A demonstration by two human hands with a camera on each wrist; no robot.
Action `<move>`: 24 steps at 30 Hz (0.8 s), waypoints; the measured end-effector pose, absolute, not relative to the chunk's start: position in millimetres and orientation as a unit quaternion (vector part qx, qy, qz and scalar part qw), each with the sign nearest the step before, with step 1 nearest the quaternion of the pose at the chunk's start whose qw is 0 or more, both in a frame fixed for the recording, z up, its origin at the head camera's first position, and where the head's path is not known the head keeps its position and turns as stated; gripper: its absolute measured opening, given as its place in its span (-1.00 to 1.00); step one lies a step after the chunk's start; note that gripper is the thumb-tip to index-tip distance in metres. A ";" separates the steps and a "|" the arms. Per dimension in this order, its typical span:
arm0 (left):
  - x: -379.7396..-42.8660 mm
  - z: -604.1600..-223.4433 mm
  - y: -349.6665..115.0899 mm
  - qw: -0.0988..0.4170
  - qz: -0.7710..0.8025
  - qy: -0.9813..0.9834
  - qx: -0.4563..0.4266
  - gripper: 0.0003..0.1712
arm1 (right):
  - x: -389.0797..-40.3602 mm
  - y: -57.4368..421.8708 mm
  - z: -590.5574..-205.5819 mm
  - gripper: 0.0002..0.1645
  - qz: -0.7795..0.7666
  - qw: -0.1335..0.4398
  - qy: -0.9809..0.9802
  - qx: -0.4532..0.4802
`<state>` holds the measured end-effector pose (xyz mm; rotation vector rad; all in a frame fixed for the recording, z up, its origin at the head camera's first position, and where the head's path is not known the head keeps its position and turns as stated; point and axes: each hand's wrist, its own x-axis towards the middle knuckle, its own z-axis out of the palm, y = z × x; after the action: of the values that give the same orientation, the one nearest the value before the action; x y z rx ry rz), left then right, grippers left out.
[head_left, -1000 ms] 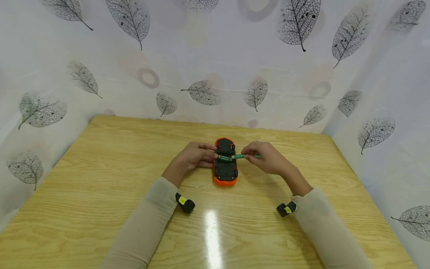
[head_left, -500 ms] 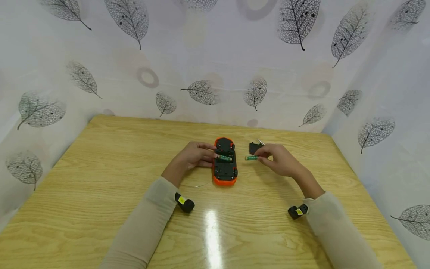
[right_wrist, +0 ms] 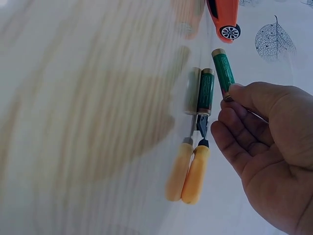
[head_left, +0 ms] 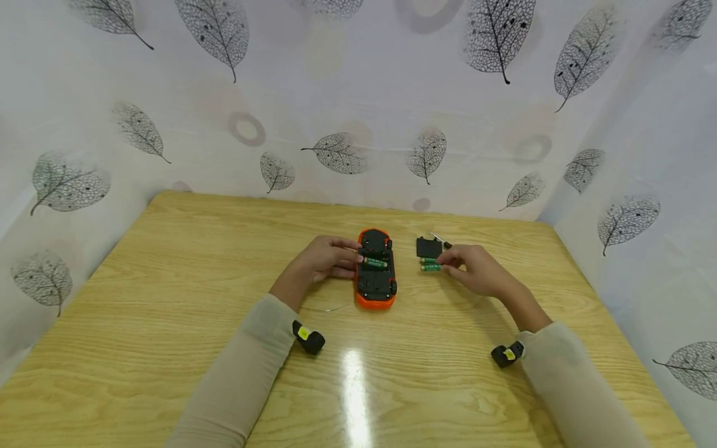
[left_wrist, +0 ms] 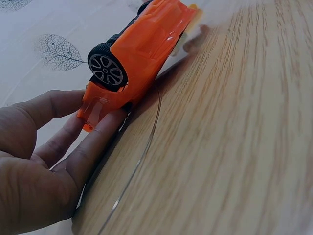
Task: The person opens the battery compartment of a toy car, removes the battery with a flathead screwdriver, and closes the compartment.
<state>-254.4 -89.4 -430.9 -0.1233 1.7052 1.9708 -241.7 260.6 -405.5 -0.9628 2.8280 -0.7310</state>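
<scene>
An orange toy car point(head_left: 375, 302) lies upside down on the table, its black underside facing up. A green battery point(head_left: 375, 263) sits in its open battery compartment. My left hand point(head_left: 330, 258) holds the car by its left side; in the left wrist view the fingers point(left_wrist: 95, 142) press against the orange body point(left_wrist: 142, 49). Right of the car, my right hand point(head_left: 473, 267) pinches a green battery point(right_wrist: 223, 73) by one end between thumb and fingers. A second loose battery point(right_wrist: 206, 92) lies close beside it on the table.
A black battery cover point(head_left: 429, 247) lies behind the loose batteries. Next to it is a small screwdriver point(head_left: 440, 239), whose orange handle point(right_wrist: 195, 174) shows in the right wrist view. A thin wire-like strand point(left_wrist: 129, 178) runs along the table by the car. Leaf-patterned cloth point(head_left: 358, 93) surrounds the table.
My right hand has drawn the battery away from the car to the right, beside the other loose battery. The cover and screwdriver have come into sight. My left hand stays on the car.
</scene>
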 end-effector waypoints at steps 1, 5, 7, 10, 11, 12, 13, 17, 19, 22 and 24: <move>-254.3 -430.7 -89.3 0.263 0.729 0.631 -0.045 -0.52 | -241.8 261.7 -405.9 -0.82 -0.237 0.035 0.920 -0.312; -253.9 -430.6 -88.9 0.264 0.728 0.631 -0.043 -0.51 | -242.8 265.4 -408.3 -0.82 -0.239 0.043 0.921 -0.306; -254.0 -430.8 -89.2 0.263 0.728 0.632 -0.043 -0.51 | -243.9 266.5 -409.5 -0.82 -0.241 0.049 0.921 -0.303; -254.2 -430.8 -89.5 0.264 0.728 0.631 -0.041 -0.51 | -245.2 267.4 -410.4 -0.82 -0.244 0.061 0.921 -0.299; -254.3 -430.8 -89.6 0.264 0.729 0.631 -0.041 -0.51 | -245.8 267.4 -410.4 -0.82 -0.243 0.063 0.921 -0.299; -254.3 -430.8 -89.8 0.263 0.729 0.631 -0.041 -0.51 | -246.1 267.3 -410.3 -0.82 -0.242 0.065 0.920 -0.300; -254.3 -430.7 -90.0 0.263 0.729 0.631 -0.040 -0.51 | -246.5 267.1 -410.1 -0.82 -0.241 0.066 0.921 -0.300; -254.5 -431.0 -90.3 0.263 0.728 0.632 -0.040 -0.52 | -248.2 266.6 -410.4 -0.84 -0.232 0.072 0.923 -0.299; -254.7 -431.2 -90.3 0.264 0.728 0.632 -0.040 -0.52 | -248.6 266.2 -410.6 -0.83 -0.229 0.081 0.924 -0.295; -254.7 -431.5 -90.1 0.264 0.728 0.632 -0.040 -0.52 | -248.7 265.5 -410.2 -0.83 -0.227 0.095 0.925 -0.288; -254.5 -431.4 -89.9 0.264 0.728 0.632 -0.040 -0.52 | -248.2 264.8 -409.0 -0.83 -0.227 0.100 0.926 -0.286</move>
<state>-254.5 -89.9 -431.4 -0.1078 1.7080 1.9681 -248.2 264.8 -409.0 -0.8444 2.7362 -0.6718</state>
